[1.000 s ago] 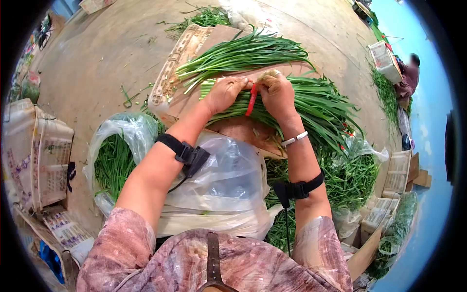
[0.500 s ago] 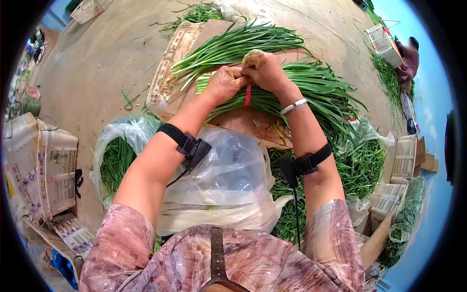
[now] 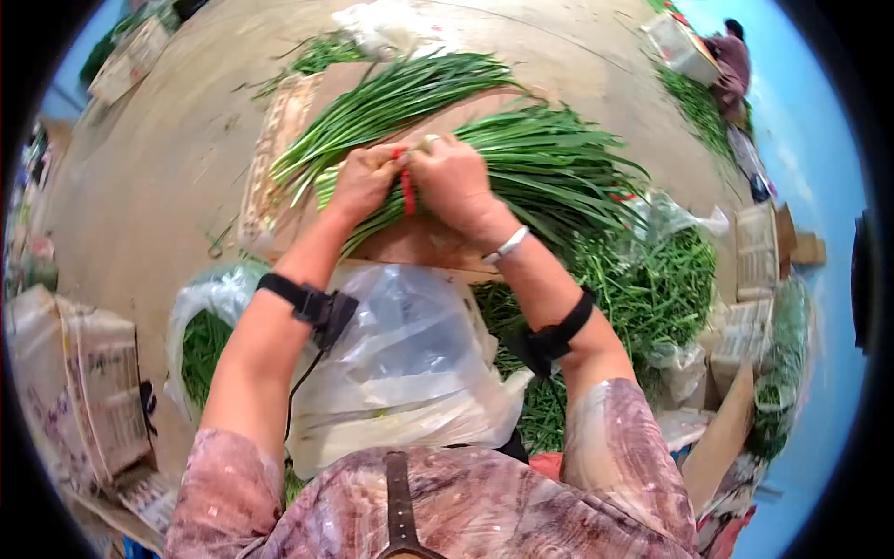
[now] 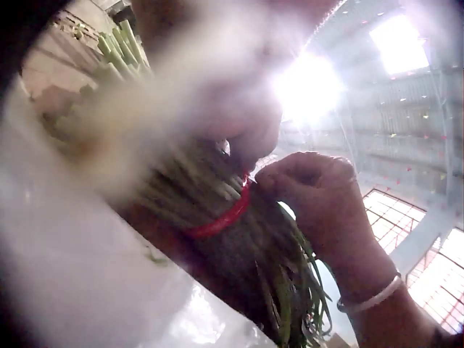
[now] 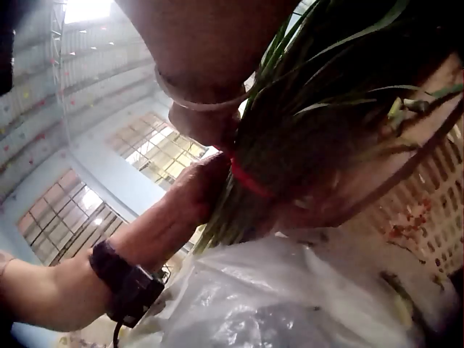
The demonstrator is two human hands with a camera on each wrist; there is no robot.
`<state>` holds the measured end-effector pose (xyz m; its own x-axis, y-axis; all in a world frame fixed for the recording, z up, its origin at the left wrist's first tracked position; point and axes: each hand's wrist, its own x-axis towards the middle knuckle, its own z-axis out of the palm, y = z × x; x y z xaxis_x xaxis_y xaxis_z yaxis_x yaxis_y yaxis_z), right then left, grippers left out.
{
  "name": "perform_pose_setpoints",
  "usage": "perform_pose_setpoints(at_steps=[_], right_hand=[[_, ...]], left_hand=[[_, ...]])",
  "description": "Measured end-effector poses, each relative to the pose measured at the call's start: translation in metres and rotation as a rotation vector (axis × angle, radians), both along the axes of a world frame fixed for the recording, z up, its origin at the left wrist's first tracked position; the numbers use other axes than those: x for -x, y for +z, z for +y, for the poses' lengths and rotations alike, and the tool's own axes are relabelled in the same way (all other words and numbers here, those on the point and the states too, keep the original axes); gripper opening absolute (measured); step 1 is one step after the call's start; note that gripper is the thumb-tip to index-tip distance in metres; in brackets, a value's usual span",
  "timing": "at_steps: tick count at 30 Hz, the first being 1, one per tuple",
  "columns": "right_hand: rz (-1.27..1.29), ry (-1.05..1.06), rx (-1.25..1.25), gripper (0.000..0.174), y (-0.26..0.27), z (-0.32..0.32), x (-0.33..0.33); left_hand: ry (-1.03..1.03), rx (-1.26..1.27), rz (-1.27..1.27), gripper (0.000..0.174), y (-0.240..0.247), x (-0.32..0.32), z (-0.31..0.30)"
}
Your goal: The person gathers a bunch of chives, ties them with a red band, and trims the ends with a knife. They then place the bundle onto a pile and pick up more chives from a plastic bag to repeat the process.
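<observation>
A thick bundle of green chives lies across a sheet of brown cardboard, with a red band wrapped round its stem end. My left hand grips the stems just left of the band. My right hand pinches the band from the right, fingers curled. The left wrist view shows the red band circling the chives and the right hand pinching at it. From the right wrist view the red band sits below the wrist, with the left forearm beside it.
A second bundle of chives lies behind the first. A clear plastic bag covers my lap. Loose chives fill bags at right and a bag at left. Woven crates stand at left; a person crouches far right.
Both hands have stayed at the red band, working it round the stems. The head view has shifted, so the bundle and hands now sit further left.
</observation>
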<state>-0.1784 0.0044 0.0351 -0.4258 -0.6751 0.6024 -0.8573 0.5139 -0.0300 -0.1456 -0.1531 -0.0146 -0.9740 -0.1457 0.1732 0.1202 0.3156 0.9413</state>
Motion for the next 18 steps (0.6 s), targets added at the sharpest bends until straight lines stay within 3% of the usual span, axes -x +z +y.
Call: perform_pose_setpoints(at_steps=[3,7,9,13,16,18], right_hand=[[0.1,0.053,-0.067,0.01,-0.001,-0.009,-0.007],[0.042,0.138,-0.01,0.01,-0.003,-0.01,-0.01],[-0.02,0.242,0.031,0.012,-0.003,-0.006,-0.014],[-0.079,0.364,0.051,0.014,-0.009,0.001,-0.029],[-0.106,0.16,0.097,0.009,-0.002,0.009,-0.026],[-0.284,0.045,0.253,0.011,0.007,0.018,-0.01]], left_hand=[[-0.076,-0.187,0.059,0.026,-0.017,0.006,-0.008],[-0.02,-0.195,0.099,0.023,0.005,-0.006,0.006],[0.071,0.092,0.301,0.017,0.0,-0.004,0.007],[0.171,0.25,0.405,0.011,0.003,-0.001,0.005],[0.192,0.163,0.305,0.012,-0.011,0.003,0.001],[0.164,0.271,0.379,0.015,-0.011,0.003,-0.002]])
